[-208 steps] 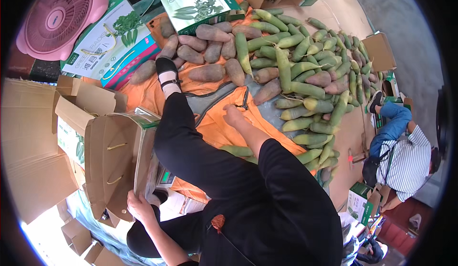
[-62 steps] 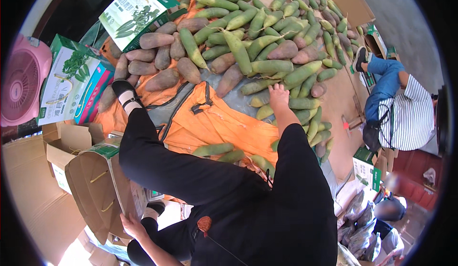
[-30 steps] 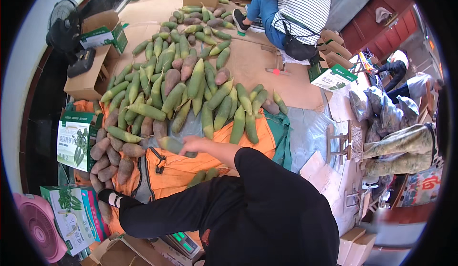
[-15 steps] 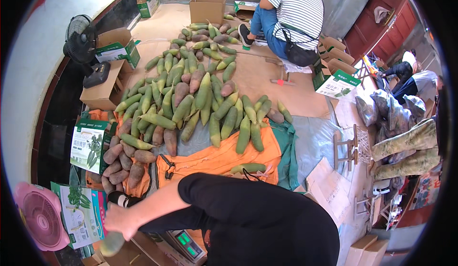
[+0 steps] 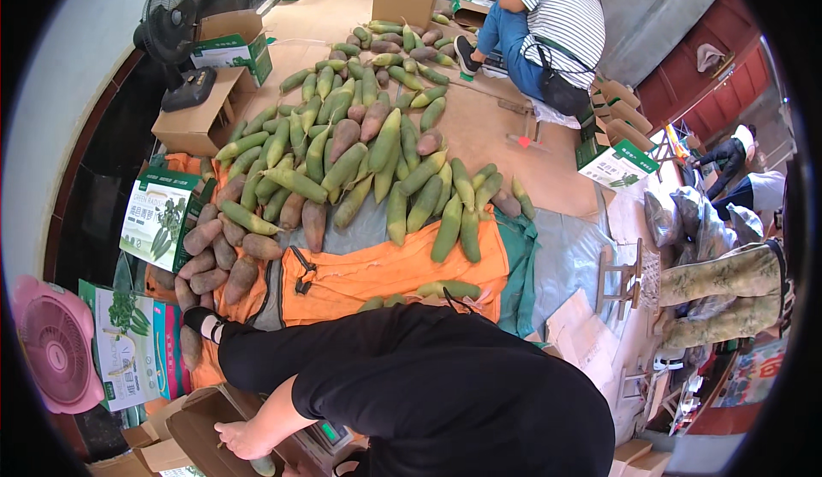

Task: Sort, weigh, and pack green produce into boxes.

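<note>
My right hand reaches down into an upturned-flap cardboard box at the lower left. Its fingers are curled round a green radish, whose pale rounded end shows below the palm. Only a sliver of my left hand enters at the lower edge, beside that radish end; its fingers are hidden. A scale with a lit green display stands just right of the box, partly behind my arm. Farther off lies a large heap of green radishes, some of them soil-brown, on tarps and cardboard.
A pink fan and printed radish cartons line the left side, with a black fan farther back. A person in a striped top squats at the back. Wooden stools and other people are at right.
My right hand has lowered from beside the printed carton into the cardboard box with a radish. The box and a sliver of my left hand have come into view.
</note>
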Demonstrator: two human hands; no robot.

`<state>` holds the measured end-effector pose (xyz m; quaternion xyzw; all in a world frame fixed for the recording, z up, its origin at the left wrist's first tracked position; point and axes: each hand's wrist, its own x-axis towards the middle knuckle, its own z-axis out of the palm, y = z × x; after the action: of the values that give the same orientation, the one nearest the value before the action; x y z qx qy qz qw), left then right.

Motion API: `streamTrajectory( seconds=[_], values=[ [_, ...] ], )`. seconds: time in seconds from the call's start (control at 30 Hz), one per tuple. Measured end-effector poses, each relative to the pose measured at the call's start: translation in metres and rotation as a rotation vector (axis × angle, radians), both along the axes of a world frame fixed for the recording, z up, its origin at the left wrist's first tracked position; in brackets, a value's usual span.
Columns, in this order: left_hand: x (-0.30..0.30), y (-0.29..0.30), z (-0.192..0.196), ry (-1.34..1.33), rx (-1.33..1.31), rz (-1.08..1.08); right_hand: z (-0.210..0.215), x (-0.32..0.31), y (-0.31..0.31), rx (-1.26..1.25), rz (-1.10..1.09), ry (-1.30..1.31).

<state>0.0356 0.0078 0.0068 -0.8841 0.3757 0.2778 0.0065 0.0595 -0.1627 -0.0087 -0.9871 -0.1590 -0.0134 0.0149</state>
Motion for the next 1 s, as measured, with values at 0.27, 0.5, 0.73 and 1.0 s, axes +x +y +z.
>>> streamTrajectory(
  seconds=[0.27, 0.5, 0.73, 1.0],
  values=[
    [0.000, 0.020, -0.021, -0.084, -0.156, 0.064, -0.019, 0.012, 0.021, 0.021, 0.110, 0.144],
    [-0.015, -0.024, 0.013, 0.102, -0.194, 0.365, -0.002, -0.007, 0.024, 0.464, 0.003, 0.094],
    [-0.004, 0.006, -0.012, -0.015, -0.157, 0.414, 0.082, -0.039, -0.076, 0.906, 0.076, -0.130],
    [-0.003, 0.011, -0.012, -0.086, -0.175, 0.385, -0.005, -0.101, -0.240, 1.129, -0.626, -0.065]
  ],
)
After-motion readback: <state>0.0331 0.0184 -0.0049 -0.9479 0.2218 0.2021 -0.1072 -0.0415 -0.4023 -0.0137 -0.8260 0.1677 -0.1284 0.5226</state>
